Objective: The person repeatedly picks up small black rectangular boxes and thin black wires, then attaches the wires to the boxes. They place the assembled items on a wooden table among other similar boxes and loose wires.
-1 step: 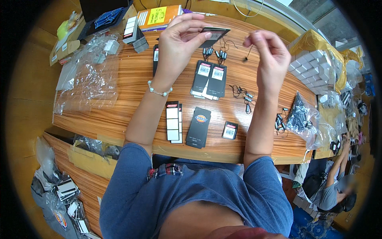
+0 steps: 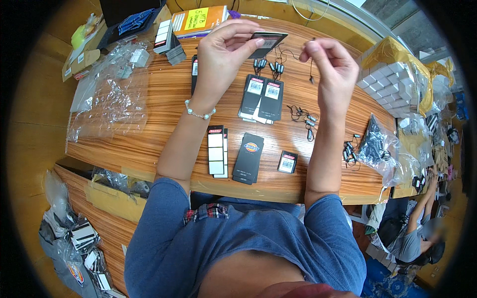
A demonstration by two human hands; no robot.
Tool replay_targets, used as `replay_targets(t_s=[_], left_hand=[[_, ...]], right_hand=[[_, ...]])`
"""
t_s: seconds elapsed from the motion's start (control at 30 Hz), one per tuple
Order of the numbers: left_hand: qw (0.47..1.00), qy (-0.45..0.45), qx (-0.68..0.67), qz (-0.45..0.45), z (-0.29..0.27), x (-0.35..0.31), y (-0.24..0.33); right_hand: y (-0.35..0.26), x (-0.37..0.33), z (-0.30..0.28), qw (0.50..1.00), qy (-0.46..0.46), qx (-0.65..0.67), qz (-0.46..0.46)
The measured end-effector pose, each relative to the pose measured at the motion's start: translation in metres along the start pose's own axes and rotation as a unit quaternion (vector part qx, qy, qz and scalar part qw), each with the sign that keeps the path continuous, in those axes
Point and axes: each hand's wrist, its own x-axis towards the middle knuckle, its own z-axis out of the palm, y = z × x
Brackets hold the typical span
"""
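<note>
My left hand (image 2: 229, 48) is closed on dark hang tags (image 2: 271, 42), held tilted above the far middle of the table. To its right my right hand (image 2: 334, 67) pinches a thin black string (image 2: 312, 67), with a small dark end dangling below the fingertips. The two hands are apart. Beneath them lie black hang tags (image 2: 273, 102) with white barcode labels, their strings and small black seals (image 2: 276, 68) spread above them. Nearer me are a black tag stack (image 2: 248, 161), black-and-white tags (image 2: 215, 155) and a small square tag (image 2: 287, 162).
Loose strings with seals (image 2: 310, 124) lie beside my right forearm. A clear bag of black strings (image 2: 375, 141) sits at the right edge, below stacked white boxes (image 2: 390, 84). Clear plastic (image 2: 112, 94) covers the left side. A person in grey (image 2: 410, 243) works at far right.
My right hand has shifted slightly left, and the string's dark end hangs a little lower and farther right. My left hand stays nearly in place with the tags.
</note>
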Motion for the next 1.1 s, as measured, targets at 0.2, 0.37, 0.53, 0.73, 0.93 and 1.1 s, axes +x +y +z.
replay_targets(t_s=[0.2,0.37,0.53,0.73,0.93,1.1], left_hand=[[0.996,0.028,-0.052,-0.059,0.005,-0.004,0.012],[0.998,0.02,-0.026,-0.053,0.007,-0.007,0.011],[0.999,0.013,-0.015,-0.043,0.01,-0.008,0.01],[0.999,0.016,-0.019,-0.046,0.011,-0.009,0.009],[0.999,0.001,0.006,-0.044,0.011,-0.009,0.01],[0.998,-0.012,0.012,-0.055,0.01,-0.009,0.011]], right_hand=[[0.021,-0.005,0.017,0.986,-0.018,-0.162,0.02],[0.017,-0.007,0.022,0.954,-0.038,-0.294,-0.049],[0.019,-0.005,0.022,0.936,-0.049,-0.336,-0.09],[0.016,-0.006,0.021,0.924,-0.065,-0.36,-0.107],[0.017,-0.006,0.022,0.932,-0.047,-0.345,-0.099],[0.015,-0.005,0.022,0.93,-0.048,-0.349,-0.099]])
